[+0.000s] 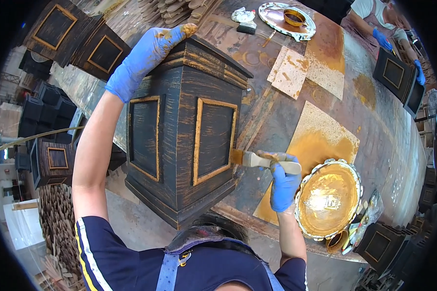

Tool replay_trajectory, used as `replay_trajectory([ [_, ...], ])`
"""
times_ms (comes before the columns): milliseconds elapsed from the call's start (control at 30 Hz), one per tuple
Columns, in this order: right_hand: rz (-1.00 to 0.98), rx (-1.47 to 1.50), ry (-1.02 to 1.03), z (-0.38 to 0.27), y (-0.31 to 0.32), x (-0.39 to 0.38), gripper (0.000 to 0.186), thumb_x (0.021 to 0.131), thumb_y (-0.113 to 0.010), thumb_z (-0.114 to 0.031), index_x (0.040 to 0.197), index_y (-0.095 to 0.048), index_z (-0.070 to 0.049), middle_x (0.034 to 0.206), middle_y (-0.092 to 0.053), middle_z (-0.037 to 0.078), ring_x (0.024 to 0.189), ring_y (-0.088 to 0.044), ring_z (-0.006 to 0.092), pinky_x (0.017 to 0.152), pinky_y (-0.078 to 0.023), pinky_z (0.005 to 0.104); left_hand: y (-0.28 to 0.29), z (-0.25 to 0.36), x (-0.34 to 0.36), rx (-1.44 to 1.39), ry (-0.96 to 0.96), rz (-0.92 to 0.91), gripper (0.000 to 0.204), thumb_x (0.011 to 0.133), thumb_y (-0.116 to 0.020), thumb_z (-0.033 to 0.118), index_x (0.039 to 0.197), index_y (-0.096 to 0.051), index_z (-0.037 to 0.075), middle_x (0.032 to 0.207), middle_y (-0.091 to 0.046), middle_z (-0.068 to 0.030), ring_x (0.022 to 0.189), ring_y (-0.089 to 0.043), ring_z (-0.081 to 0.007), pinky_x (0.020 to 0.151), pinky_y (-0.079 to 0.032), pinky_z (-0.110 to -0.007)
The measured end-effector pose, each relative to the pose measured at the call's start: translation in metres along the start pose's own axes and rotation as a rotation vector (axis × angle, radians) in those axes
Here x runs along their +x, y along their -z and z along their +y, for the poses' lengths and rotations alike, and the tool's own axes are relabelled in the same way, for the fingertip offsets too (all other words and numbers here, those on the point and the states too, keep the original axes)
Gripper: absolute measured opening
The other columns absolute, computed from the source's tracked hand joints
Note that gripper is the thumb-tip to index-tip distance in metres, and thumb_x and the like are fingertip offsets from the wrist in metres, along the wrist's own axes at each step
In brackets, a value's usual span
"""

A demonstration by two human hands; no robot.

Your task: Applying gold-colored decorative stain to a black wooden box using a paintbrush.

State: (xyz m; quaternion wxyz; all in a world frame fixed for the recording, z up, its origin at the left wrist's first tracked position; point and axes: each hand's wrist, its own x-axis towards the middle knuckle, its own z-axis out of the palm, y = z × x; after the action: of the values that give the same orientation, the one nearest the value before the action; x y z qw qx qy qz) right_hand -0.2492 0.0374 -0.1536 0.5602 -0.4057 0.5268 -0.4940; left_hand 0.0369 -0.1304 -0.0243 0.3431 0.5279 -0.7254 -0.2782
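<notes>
A black wooden box (187,121) with gold-edged recessed panels and gold streaks stands tilted in front of me. My left hand (153,48), in a blue glove smeared with brown paint, grips its top edge at the far left. My right hand (282,184), also gloved in blue, is closed round a flat paintbrush (264,159). The brush's brown-stained bristles are at the right edge of the box's front panel; whether they touch it I cannot tell. Beside my right hand lies a round scalloped tray (327,199) coated in wet gold-brown paint.
Paint-stained boards (320,128) lie on the worktable (374,145). Farther back are a second round tray (277,22) with a bowl (294,18) and a dark block (246,27). Across the table a gloved co-worker (374,22) handles another black box (395,75). More dark boxes (56,26) stand left.
</notes>
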Motion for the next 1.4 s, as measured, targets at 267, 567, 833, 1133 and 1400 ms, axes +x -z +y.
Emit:
replay_trajectory([
  [267,-0.044,0.033,-0.066,-0.001,-0.002,-0.004,0.013,0.081,-0.049,-0.007,0.092,-0.048,0.0,0.089,-0.06,0.016,0.079,-0.058,0.021,0.069,-0.048,0.0315,0.005,0.0,0.0,0.018,0.142,-0.051,0.042,0.087,-0.048,0.037,0.08,-0.059,-0.003,0.07,-0.052,0.0065,0.066,-0.043,-0.0019,0.062,-0.039,-0.02],
  [567,-0.007,0.095,-0.058,0.018,0.002,0.008,0.016,0.081,-0.051,-0.009,0.094,-0.048,0.0,0.089,-0.059,0.016,0.086,-0.059,0.0272,0.071,-0.048,0.0351,0.015,-0.007,-0.004,0.067,0.099,-0.055,0.046,0.087,-0.046,0.041,0.097,-0.058,-0.002,0.082,-0.057,0.0001,0.077,-0.048,-0.0049,0.071,-0.04,-0.02],
  [833,-0.028,0.109,-0.126,0.03,0.009,0.011,0.017,0.08,-0.05,-0.01,0.094,-0.047,-0.001,0.088,-0.059,0.017,0.083,-0.06,0.0272,0.068,-0.048,0.0344,0.009,-0.004,-0.007,0.002,0.082,0.038,0.039,0.086,-0.05,0.036,0.094,-0.062,0.0,0.07,-0.058,0.0035,0.068,-0.048,-0.0025,0.066,-0.043,-0.021],
  [1133,-0.071,0.178,-0.064,0.032,0.014,0.006,0.021,0.079,-0.054,-0.014,0.094,-0.048,-0.002,0.088,-0.06,0.017,0.081,-0.06,0.0249,0.064,-0.049,0.0324,0.008,0.004,-0.006,-0.015,0.121,0.012,0.045,0.087,-0.047,0.039,0.085,-0.059,-0.004,0.069,-0.051,0.0052,0.064,-0.043,-0.0023,0.059,-0.039,-0.02],
  [1400,0.093,0.473,-0.004,0.017,0.032,-0.014,0.025,0.079,-0.055,-0.015,0.098,-0.049,-0.001,0.092,-0.059,0.018,0.082,-0.059,0.0251,0.066,-0.049,0.0319,0.008,0.008,-0.017,-0.065,0.07,0.038,0.039,0.084,-0.054,0.036,0.09,-0.062,-0.002,0.074,-0.057,0.0046,0.07,-0.046,-0.002,0.065,-0.04,-0.018],
])
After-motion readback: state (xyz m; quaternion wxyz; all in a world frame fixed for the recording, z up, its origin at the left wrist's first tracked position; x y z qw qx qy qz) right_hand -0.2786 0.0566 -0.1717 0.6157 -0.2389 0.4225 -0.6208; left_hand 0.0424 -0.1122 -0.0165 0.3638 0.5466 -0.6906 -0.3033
